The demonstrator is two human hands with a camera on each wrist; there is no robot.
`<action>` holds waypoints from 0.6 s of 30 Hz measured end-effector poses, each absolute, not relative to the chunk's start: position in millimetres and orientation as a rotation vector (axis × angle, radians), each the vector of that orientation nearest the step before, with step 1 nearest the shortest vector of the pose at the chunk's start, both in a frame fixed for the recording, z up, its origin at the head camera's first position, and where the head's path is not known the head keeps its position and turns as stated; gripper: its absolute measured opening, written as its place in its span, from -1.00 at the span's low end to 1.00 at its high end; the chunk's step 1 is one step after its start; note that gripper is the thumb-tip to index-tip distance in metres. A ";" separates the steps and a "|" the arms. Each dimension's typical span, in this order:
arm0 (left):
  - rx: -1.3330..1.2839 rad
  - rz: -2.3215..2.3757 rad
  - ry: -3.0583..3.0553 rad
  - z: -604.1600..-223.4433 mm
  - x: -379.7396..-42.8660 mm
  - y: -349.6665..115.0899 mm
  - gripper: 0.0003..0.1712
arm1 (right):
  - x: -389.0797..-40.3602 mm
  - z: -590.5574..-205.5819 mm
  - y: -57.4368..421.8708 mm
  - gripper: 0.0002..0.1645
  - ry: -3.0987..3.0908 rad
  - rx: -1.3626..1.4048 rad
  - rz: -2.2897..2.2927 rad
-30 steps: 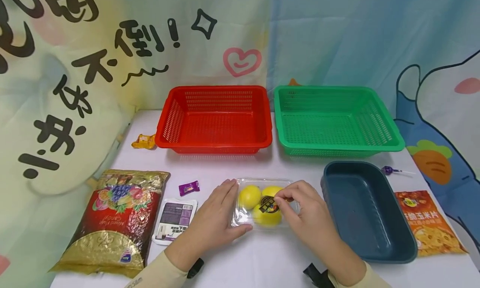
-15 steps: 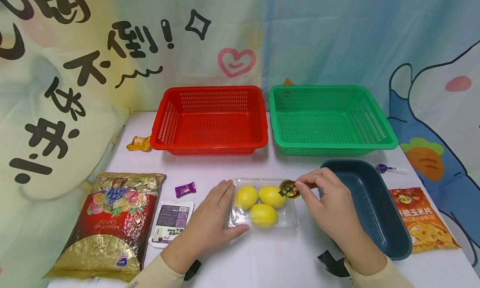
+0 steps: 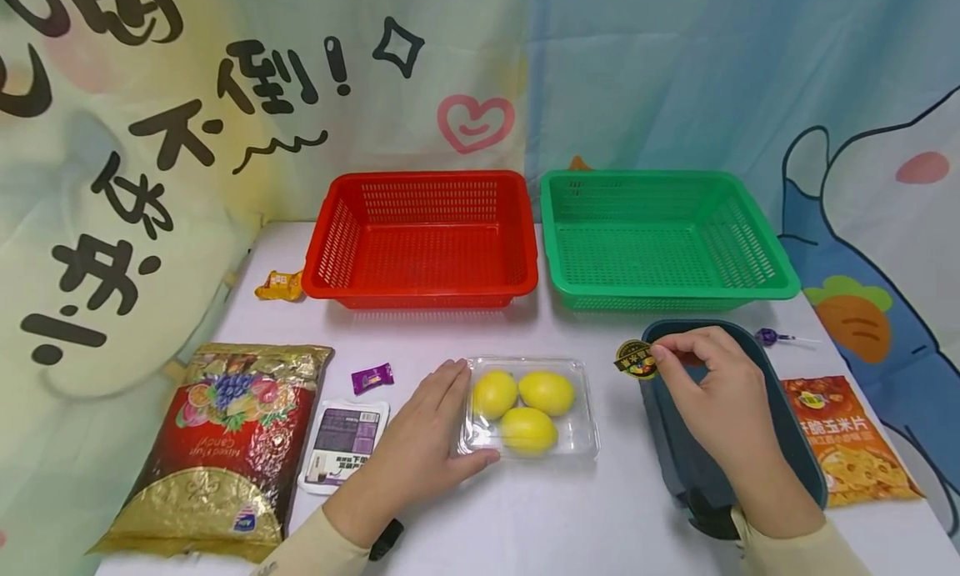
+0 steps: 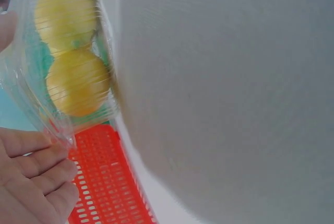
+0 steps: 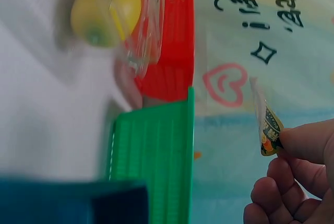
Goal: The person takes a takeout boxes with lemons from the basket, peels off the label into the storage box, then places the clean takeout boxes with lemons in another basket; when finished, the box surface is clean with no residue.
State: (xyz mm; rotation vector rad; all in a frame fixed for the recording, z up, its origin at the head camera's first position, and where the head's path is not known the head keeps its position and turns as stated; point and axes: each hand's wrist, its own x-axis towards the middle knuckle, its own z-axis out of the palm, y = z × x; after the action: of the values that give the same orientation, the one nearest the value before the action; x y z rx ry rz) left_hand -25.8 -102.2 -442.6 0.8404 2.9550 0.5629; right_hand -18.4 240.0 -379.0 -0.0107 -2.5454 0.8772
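Observation:
A clear plastic box (image 3: 577, 434) with three yellow lemons (image 3: 546, 393) inside stands in the middle of the white table. My left hand (image 3: 423, 430) rests along the box's left side, fingers straight and thumb at its near corner; in the left wrist view the fingertips touch the clear plastic. Between thumb and forefinger, my right hand (image 3: 716, 393) pinches a round black and gold sticker (image 3: 634, 359), held over the left rim of the dark blue bin. In the right wrist view the sticker (image 5: 271, 132) hangs edge-on from the fingertips.
A red basket (image 3: 420, 294) and a green basket (image 3: 675, 294) stand at the back. The dark blue bin (image 3: 671, 468) lies under my right arm, beside an orange snack bag (image 3: 855, 443). Leftward are a candy bag (image 3: 225, 443), a white-and-purple packet (image 3: 345, 444) and small candies (image 3: 372, 378).
My right hand has peeled the sticker up off the box lid and carried it rightward to the blue bin. The left hand has stayed against the box.

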 end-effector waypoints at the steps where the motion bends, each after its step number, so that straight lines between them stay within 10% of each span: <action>1: 0.835 0.566 2.952 -442.6 -25.7 -102.0 0.29 | -18.6 -379.9 243.3 -0.88 -2.551 -0.029 0.871; 18: 0.853 0.589 2.951 -439.1 -25.6 -101.5 0.29 | -22.4 -398.5 304.2 -0.69 -2.770 -0.266 0.823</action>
State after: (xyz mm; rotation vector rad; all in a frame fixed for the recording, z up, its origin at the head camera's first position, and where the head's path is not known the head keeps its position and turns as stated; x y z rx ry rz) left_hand -25.6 -101.5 -439.1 0.8529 2.9510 0.5886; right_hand -22.4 304.2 -398.5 -0.2656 -2.7704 0.8233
